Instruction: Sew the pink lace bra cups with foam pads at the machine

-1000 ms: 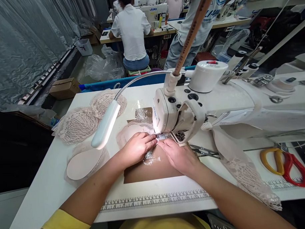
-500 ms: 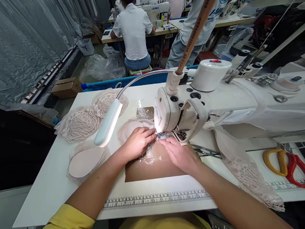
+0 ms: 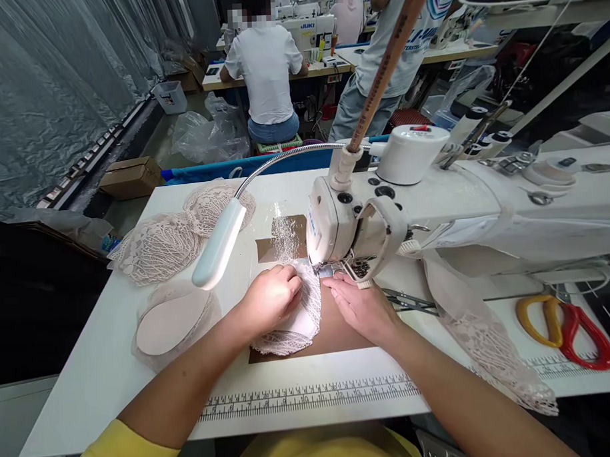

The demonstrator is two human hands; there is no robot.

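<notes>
A pale lace bra cup (image 3: 293,332) lies beside the needle of the white sewing machine (image 3: 329,221), its inner white side partly turned up. My left hand (image 3: 272,296) is closed on the cup's upper part, with the fingers curled. My right hand (image 3: 355,303) lies low against the machine bed, fingers stretched toward the presser foot (image 3: 324,269), just right of the cup. Whether its fingertips touch the lace edge cannot be made out. Under the cup is a brown plate (image 3: 341,330) on the white table.
Lace cups (image 3: 158,247) and a smooth padded cup (image 3: 173,320) lie at left. A lamp (image 3: 219,245) overhangs the table. At right are dark tweezers-like scissors (image 3: 410,301), a lace strip (image 3: 489,345) and red-and-yellow-handled scissors (image 3: 586,335). A seated person (image 3: 267,73) works ahead.
The lace cup has swung round from behind my left hand to in front of it. My left hand has shifted slightly left and curled; my right hand stays near the presser foot.
</notes>
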